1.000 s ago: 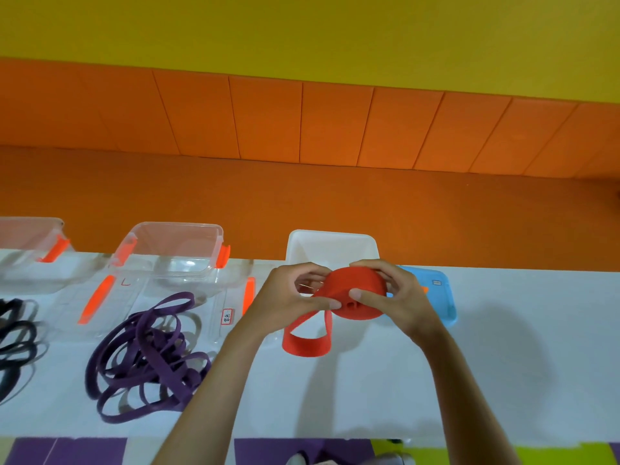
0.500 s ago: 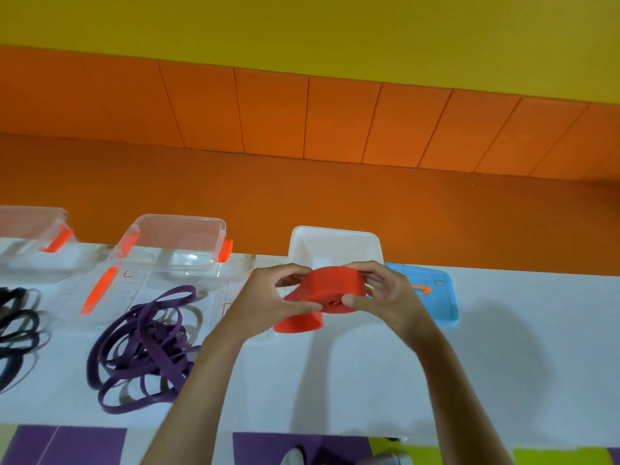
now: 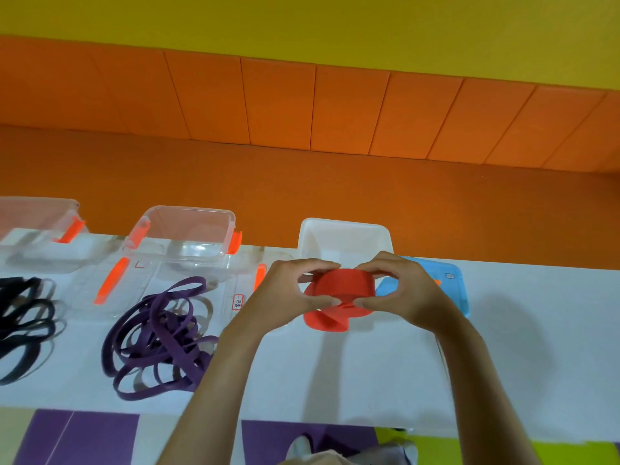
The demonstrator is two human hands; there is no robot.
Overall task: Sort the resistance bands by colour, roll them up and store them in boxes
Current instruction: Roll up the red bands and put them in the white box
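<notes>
Centrally, I see the left hand (image 3: 285,297) and right hand (image 3: 409,290) both curled, pinching the rolled red band (image 3: 345,285); its tail apparently hangs loose beneath

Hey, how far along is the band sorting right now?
Done: purple bands and black bands lie in separate piles. In hand: left hand and right hand pinch the red band, mostly rolled, a tail loop hanging. Left: box it, then roll both piles; the clear box shows no rolls.

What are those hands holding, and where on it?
The left hand and right hand pinch the partly rolled red band, one on each side of the roll.
</notes>
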